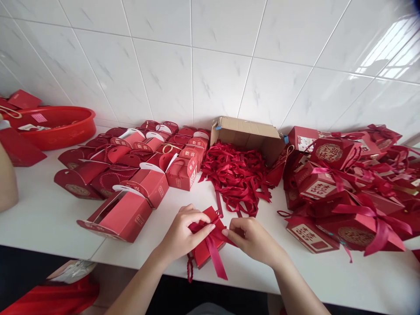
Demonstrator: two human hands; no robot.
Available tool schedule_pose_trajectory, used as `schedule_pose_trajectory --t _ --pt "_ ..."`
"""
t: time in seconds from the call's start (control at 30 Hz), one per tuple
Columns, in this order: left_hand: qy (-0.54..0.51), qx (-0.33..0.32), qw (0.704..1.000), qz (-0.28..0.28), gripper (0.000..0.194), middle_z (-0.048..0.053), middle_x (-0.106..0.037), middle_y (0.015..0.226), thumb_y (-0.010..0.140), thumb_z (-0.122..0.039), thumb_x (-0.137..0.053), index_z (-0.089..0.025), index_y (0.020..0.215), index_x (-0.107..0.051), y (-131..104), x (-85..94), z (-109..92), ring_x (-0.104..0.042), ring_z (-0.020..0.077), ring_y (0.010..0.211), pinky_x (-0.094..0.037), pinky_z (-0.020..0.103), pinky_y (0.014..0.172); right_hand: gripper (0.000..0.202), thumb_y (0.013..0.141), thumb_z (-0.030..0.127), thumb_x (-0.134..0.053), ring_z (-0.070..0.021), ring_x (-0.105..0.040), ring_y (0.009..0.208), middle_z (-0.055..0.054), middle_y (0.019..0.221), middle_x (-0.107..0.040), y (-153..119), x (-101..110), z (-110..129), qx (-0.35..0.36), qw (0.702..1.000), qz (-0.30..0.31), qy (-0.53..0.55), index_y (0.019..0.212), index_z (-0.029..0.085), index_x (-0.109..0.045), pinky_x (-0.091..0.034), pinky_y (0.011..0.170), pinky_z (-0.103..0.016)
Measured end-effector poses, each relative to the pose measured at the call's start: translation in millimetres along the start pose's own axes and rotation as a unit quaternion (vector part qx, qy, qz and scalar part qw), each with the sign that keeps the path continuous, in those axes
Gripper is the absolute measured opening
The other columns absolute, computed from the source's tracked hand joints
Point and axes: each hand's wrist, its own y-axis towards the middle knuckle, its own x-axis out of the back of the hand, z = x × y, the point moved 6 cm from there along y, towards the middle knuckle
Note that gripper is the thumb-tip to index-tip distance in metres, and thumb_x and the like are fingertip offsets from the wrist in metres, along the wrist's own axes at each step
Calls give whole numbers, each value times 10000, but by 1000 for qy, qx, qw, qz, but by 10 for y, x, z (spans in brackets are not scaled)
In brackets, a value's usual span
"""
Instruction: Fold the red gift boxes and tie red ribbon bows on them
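a red basin [70, 134] and an open cardboard carton [249, 127] stand near a white tiled wall [164, 72].

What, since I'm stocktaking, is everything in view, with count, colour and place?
Tiled wall: 1, white, behind
Tabletop: 1, white, across the view
Carton: 1, brown, against the wall
Ribbon pile: 1, red, before the carton
Left boxes: many, overlapping, red, left of pile
Right boxes: many, overlapping, red, right of carton
Basin: 1, red, far left
Unclear item: 1, red, beside basin
Bag-like thing: 1, red, below tabletop
Front box: 1, red, bottom centre
Ribbon: 1, red, across that box
Another person's arm: 1, bare, left edge
Left hand: 1, bare, on ribbon
Right hand: 1, bare, on ribbon
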Motion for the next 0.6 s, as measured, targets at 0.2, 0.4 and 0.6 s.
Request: schedule_pose_trajectory --t 0.2,0.4,0.6 --pt "-3 16 999 -41 186 -2 -638 612 851 -306 -633 -213 704 -700 5 -12 27 -567 161 642 -464 306 719 349 897 307 -563 -77 -292 518 67 536 -416 -138 -167 27 -19 998 5 55 611 186 -404 -253 487 -215" --pt "-11 31 999 -28 191 -10 -613 582 835 -314 -650 -216 682 -710 7 -31 46 -540 151 610 -463 302 699 341 921 351 -552 -83 -359 509 42 559 -507 -237 -306 -28 -17 997 9 76 631 182 -492 -307 507 -219" --pt "-36 38 998 21 156 2 -641 646 815 -320 -673 -220 711 -734 17 -26 39 -543 150 634 -459 278 654 283 887 465 -632 -131 -529 652 -29 763 -635 -75 59 0 60 993 -86 50 888 186 -676 -428 593 -249"
